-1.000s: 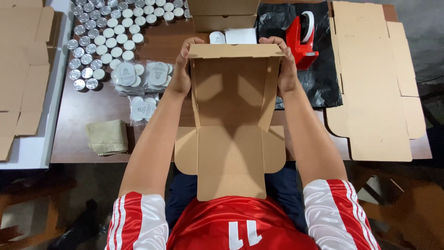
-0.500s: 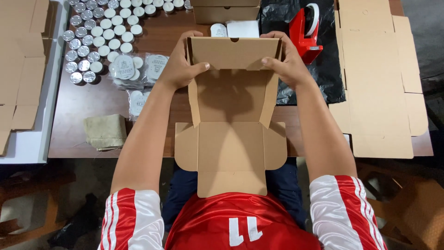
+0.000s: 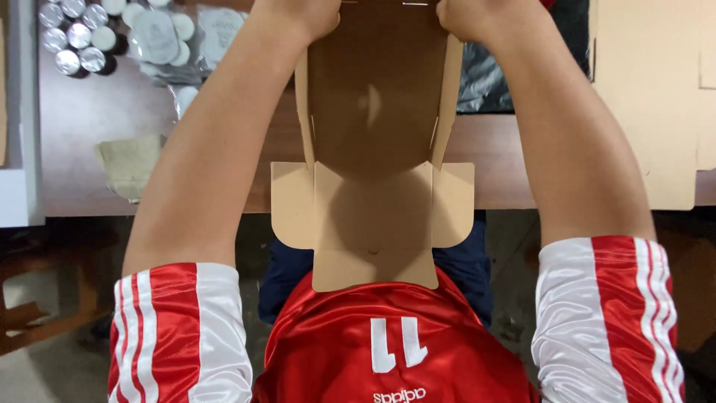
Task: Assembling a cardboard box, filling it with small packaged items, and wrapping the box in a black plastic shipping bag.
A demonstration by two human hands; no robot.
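While the brown bench (image 3: 89, 127) carries tins, I see both hands, left (image 3: 298, 13) and right (image 3: 477, 15), gripping the cardboard box's (image 3: 373, 149) far edge.

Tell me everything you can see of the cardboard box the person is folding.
The cardboard box is plain brown corrugated board, half folded. Its two long side walls stand up; the lid panel with rounded side flaps and a front tab lies open toward the person, hanging over the table edge above the lap. The left hand and right hand grip its far corners at the top of the picture. Its far end is cut off.
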